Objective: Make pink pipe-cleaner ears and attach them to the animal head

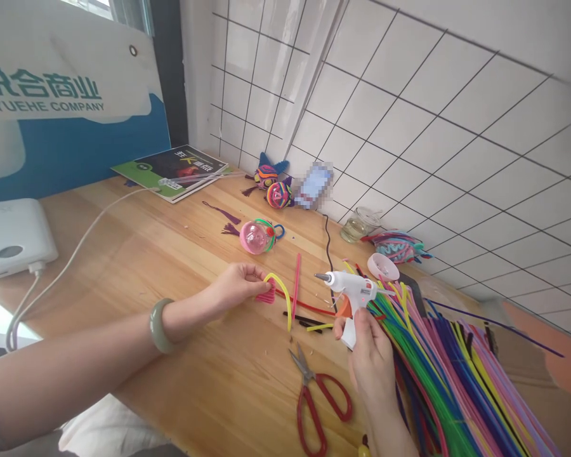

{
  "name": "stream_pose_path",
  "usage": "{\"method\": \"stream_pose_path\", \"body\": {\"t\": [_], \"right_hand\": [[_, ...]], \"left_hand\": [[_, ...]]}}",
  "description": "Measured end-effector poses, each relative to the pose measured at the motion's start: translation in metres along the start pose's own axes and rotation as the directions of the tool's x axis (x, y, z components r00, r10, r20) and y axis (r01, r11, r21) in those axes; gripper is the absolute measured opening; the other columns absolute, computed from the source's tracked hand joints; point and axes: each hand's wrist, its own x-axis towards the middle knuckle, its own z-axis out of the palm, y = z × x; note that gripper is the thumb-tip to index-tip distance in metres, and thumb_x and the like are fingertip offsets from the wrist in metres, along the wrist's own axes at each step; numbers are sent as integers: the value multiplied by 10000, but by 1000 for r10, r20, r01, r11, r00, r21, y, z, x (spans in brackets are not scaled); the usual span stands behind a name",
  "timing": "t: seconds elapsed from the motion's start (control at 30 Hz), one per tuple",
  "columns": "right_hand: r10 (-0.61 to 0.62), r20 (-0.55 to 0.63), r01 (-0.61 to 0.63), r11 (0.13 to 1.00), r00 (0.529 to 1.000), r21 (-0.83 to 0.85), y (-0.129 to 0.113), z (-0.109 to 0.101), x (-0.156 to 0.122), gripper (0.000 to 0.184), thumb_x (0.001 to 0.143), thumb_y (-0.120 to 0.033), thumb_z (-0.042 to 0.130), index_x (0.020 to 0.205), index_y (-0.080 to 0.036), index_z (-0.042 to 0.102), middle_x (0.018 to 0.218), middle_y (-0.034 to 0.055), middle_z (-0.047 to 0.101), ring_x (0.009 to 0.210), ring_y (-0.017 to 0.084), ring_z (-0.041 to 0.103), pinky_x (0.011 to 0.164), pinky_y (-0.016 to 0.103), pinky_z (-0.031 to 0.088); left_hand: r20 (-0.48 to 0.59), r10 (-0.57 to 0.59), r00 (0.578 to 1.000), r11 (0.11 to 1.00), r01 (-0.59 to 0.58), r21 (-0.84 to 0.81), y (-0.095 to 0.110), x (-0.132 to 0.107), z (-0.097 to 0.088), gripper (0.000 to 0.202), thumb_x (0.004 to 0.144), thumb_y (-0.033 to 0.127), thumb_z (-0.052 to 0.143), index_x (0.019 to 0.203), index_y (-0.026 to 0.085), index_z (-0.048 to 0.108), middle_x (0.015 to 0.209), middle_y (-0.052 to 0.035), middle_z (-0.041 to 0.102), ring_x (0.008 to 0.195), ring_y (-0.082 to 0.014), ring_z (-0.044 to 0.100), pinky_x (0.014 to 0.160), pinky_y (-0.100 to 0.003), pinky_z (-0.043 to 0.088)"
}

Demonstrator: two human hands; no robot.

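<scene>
My left hand (pixel 240 285) pinches a small pink ribbed piece (pixel 266 295) together with a bent yellow pipe cleaner (pixel 284 295), whose free end curves down toward the table. In my right hand (pixel 371 349) is a white glue gun (pixel 354 287) with an orange trigger, its metal nozzle pointing left toward the yellow pipe cleaner but apart from it. Beneath my hands lie a pink pipe cleaner (pixel 297 279) and some short black and yellow bits. Red-handled scissors (pixel 309 387) rest partly open near the front. Behind my left hand sits a clear ball (pixel 255 237) trimmed with pink and green.
A thick bundle of coloured pipe cleaners (pixel 438 374) spreads across the right side. Along the wall stand colourful wrapped figures (pixel 279 193), a blurred phone (pixel 314 185), a glass jar (pixel 359 223) and a pink lid (pixel 383 266). Leftward are booklets (pixel 171 168) and a white cabled device (pixel 16 235).
</scene>
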Motion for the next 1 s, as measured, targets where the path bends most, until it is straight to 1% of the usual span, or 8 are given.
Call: {"method": "stream_pose_path", "body": {"t": [0.1, 0.2, 0.4, 0.5, 0.6, 0.67, 0.9, 1.0], "right_hand": [[74, 79, -81, 994, 994, 79, -2, 3, -4, 262, 802, -417, 469, 735, -168, 515, 596, 8, 593, 484, 112, 485, 508, 234, 371], [67, 128, -77, 995, 990, 71, -9, 7, -9, 238, 787, -400, 493, 832, -167, 517, 607, 14, 615, 540, 136, 539, 532, 246, 414], [-95, 127, 109, 988, 987, -111, -15, 16, -24, 214, 771, -339, 522, 883, -157, 507, 648, 27, 633, 527, 148, 587, 551, 271, 482], [-242, 150, 270, 939, 959, -213, -11, 18, -28, 214, 772, -295, 531, 931, -154, 508, 715, 48, 651, 573, 158, 608, 601, 290, 496], [-355, 169, 391, 874, 919, -288, -11, 18, -30, 132, 783, -269, 515, 824, -148, 550, 622, 37, 630, 586, 165, 609, 621, 289, 491], [-383, 176, 420, 854, 907, -306, -12, 19, -30, 120, 794, -255, 501, 763, -150, 552, 563, 23, 604, 540, 154, 592, 574, 267, 483], [-436, 243, 499, 784, 866, -371, -8, 22, -31, 108, 805, -251, 502, 801, -154, 547, 543, 11, 597, 473, 136, 567, 518, 247, 458], [-432, 249, 498, 767, 867, -403, -5, 22, -31, 128, 814, -263, 489, 799, -154, 556, 537, 18, 595, 474, 142, 569, 496, 244, 453]], "left_hand": [[19, 16, 1000, 1000, -15, -3, -1, 0, 0, 232, 672, 346, 642, 749, 132, 598, 714, -48, 690, 665, -153, 641, 636, -244, 493], [34, 28, 999, 1000, -27, -13, -3, 0, 0, 231, 684, 350, 631, 750, 134, 588, 722, -49, 691, 673, -156, 644, 639, -243, 495], [0, 38, 999, 999, -38, -36, -5, 2, -1, 254, 676, 347, 640, 797, 136, 566, 761, -57, 693, 685, -163, 649, 649, -254, 505], [-34, 38, 999, 998, -39, -45, -3, 1, 0, 262, 663, 347, 651, 785, 137, 554, 770, -68, 693, 692, -173, 651, 660, -274, 511], [-61, 43, 997, 998, -45, -33, -1, -1, 2, 273, 652, 353, 657, 774, 136, 544, 756, -70, 693, 688, -180, 652, 661, -287, 515], [-76, 48, 996, 999, -50, -19, 1, -2, 2, 280, 649, 359, 657, 774, 137, 542, 754, -69, 693, 696, -186, 653, 667, -296, 516], [-64, 70, 995, 997, -68, 27, 2, -4, 2, 270, 663, 379, 633, 768, 144, 553, 755, -69, 693, 727, -202, 653, 712, -322, 511], [-65, 91, 994, 993, -86, 76, 1, -5, 1, 279, 680, 401, 608, 779, 146, 550, 758, -73, 693, 737, -209, 652, 716, -324, 506]]}}
